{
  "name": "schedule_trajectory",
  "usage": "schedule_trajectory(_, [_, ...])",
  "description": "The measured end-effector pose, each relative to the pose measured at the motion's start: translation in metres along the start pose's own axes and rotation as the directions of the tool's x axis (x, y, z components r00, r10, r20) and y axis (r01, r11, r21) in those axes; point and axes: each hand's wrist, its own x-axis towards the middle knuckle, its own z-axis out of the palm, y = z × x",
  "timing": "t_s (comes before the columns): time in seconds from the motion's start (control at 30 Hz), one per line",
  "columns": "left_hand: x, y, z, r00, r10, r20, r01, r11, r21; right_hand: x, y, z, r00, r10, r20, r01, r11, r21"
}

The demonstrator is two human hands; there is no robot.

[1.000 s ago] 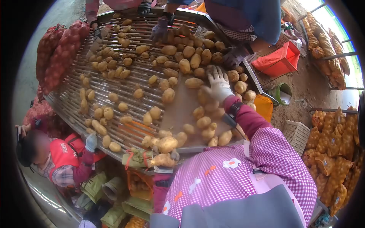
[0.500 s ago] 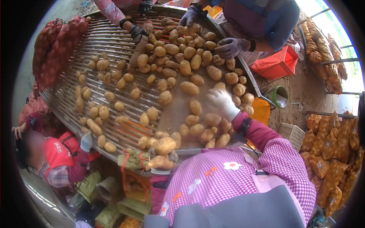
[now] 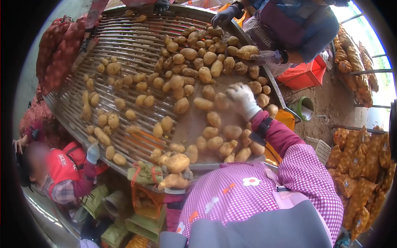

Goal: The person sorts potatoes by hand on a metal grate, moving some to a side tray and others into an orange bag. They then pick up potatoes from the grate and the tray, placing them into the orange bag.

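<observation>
My right hand point(image 3: 244, 101), in a white glove and slightly blurred, reaches over the slatted metal table point(image 3: 142, 31) with its fingers extended. A blurred potato point(image 3: 222, 101) lies just left of its fingers, and another potato point(image 3: 255, 87) is to its right. At the table's near edge, my left hand point(image 3: 188, 172), in a grey glove and mostly hidden, grips potatoes. A large potato point(image 3: 178, 163) rests in it, and a knobbly potato point(image 3: 173, 181) shows below. Several loose potatoes point(image 3: 214, 143) lie between my hands and my apron.
Across the table a co-worker's gloved hand point(image 3: 264, 58) holds a potato point(image 3: 248, 52). Another person in a red vest point(image 3: 65, 165) is at the lower left. Red net sacks point(image 3: 68, 53) stand at left, filled orange sacks point(image 3: 359, 165) at right. A green bucket point(image 3: 304, 108) and white basket point(image 3: 317, 149) are beside me.
My right hand has moved farther forward over the table, and potatoes near it have shifted. The far-left co-worker's arm has swung left. The co-worker opposite now holds a potato.
</observation>
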Motion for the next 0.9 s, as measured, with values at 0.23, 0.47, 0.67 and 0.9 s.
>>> schedule_trajectory(0.23, [0.000,-0.003,0.062,0.993,-0.004,-0.116,0.012,0.997,0.073,0.063,0.090,0.036,0.942,0.320,0.100,-0.254,0.876,-0.411])
schedule_trajectory(0.47, [0.015,-0.001,0.077,0.990,0.069,-0.121,-0.057,0.993,0.100,0.097,0.084,0.011,0.862,0.387,0.326,-0.233,0.876,-0.423])
schedule_trajectory(0.67, [0.034,0.002,0.074,0.994,0.098,0.055,-0.109,0.957,0.269,0.039,0.044,-0.008,0.845,0.398,0.358,-0.528,0.507,0.682])
schedule_trajectory(0.9, [0.052,-0.021,0.031,0.943,0.328,-0.062,-0.240,0.795,0.557,-0.021,-0.096,-0.037,0.757,0.009,0.653,-0.619,-0.310,0.722])
